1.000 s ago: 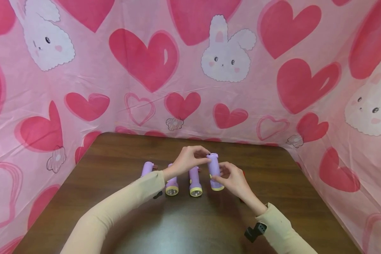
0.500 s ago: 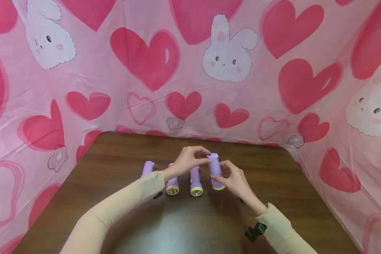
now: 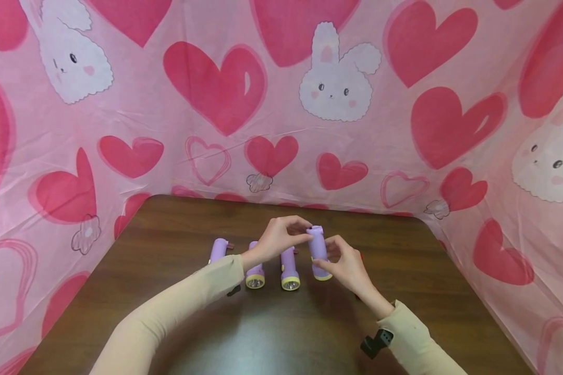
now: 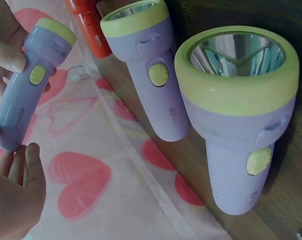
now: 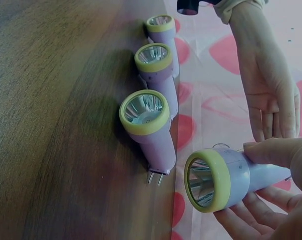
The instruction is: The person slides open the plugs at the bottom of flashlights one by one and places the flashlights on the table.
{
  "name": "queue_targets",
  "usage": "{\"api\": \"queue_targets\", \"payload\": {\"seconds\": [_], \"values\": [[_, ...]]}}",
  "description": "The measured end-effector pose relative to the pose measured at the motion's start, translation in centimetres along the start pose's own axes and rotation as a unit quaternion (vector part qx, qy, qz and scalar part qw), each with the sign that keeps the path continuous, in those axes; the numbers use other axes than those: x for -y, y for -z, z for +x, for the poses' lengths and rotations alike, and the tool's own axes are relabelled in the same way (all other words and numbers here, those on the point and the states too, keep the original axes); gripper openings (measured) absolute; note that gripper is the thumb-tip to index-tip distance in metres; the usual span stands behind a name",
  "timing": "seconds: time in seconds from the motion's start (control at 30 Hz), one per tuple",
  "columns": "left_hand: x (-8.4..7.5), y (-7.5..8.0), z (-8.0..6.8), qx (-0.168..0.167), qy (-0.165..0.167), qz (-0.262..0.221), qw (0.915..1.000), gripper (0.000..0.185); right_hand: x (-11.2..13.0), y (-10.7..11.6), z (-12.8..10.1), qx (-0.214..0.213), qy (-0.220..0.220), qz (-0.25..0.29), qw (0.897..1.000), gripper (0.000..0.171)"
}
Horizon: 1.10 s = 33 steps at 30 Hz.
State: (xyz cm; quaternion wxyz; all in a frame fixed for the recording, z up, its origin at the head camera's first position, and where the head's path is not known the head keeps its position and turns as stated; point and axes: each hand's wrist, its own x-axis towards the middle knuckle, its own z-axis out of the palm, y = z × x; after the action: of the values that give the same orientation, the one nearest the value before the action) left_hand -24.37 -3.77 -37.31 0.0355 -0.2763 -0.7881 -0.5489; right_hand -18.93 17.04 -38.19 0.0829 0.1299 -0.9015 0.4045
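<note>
A purple flashlight [image 3: 317,246] with a yellow rim is held up over the table between both hands, its lens end tilted down. My left hand [image 3: 281,237] pinches its tail end with thumb and fingers. Near the lens end my right hand [image 3: 349,264] grips the body, thumb on one side and fingers on the other. The left wrist view shows the yellow switch on this flashlight [image 4: 28,92]. Just left of it lies a matching flashlight [image 3: 289,266], with two metal prongs [image 5: 155,177] sticking out of its tail in the right wrist view.
Two more purple flashlights lie in the same row, one [image 3: 255,273] partly behind the left forearm and another [image 3: 218,249] farther left. A red flashlight [image 4: 91,27] is mostly hidden by the right hand in the head view. A heart-patterned cloth [image 3: 281,120] surrounds the wooden table [image 3: 281,333].
Both hands keep nearly the same hold on the flashlight. The head view has shifted very slightly; the flashlights on the table stay in place.
</note>
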Motion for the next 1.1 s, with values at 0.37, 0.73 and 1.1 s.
{"api": "queue_targets", "payload": {"seconds": [0.37,0.73,1.1], "values": [[-0.19,-0.29,-0.12,-0.017,-0.002,0.001,0.9999,0.025,0.02,0.05,-0.12,-0.001,-0.001,-0.002,1.0,0.041],[-0.56,-0.59,-0.16,-0.015,-0.007,-0.004,0.9999,0.024,0.13,0.08,-0.08,-0.004,-0.001,0.005,1.0,0.04],[-0.36,-0.61,-0.23,-0.024,-0.011,-0.011,0.9996,0.021,0.23,0.03,0.11,-0.002,0.003,0.0,1.0,0.04]]}}
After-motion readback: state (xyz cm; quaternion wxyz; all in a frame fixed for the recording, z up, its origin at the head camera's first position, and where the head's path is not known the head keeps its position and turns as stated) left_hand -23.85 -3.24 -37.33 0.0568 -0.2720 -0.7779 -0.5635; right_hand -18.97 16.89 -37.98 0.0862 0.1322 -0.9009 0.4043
